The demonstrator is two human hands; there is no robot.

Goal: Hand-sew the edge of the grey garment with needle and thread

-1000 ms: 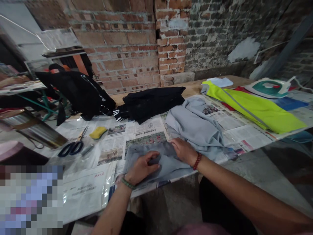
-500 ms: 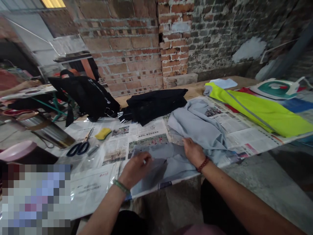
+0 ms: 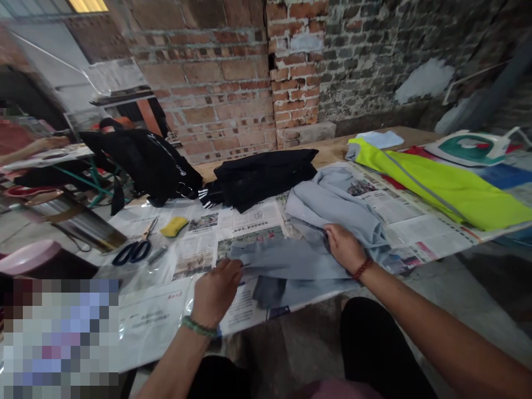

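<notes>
A light grey garment (image 3: 291,257) lies across the newspaper-covered table in front of me, part spread flat and part bunched up on the right. My left hand (image 3: 218,291), with a green bracelet on its wrist, is closed in a pinch on the garment's left end. Farther right, my right hand (image 3: 346,249), wearing a dark red bead bracelet, grips the same cloth near the bunched part. Between the hands the fabric is drawn out sideways. A darker grey flap (image 3: 269,291) hangs below it, close to the table's front edge.
Scissors (image 3: 139,246) and a yellow sponge (image 3: 173,226) lie left. A steel flask (image 3: 77,219) and a pink-lidded container (image 3: 37,257) stand nearby. Behind are a black bag (image 3: 145,166) and black clothing (image 3: 266,177). A neon yellow garment (image 3: 436,185) and an iron (image 3: 471,148) are right.
My left hand has moved left and closed on the garment's end. My right hand has shifted slightly right and up with the cloth, which is now stretched out more between them.
</notes>
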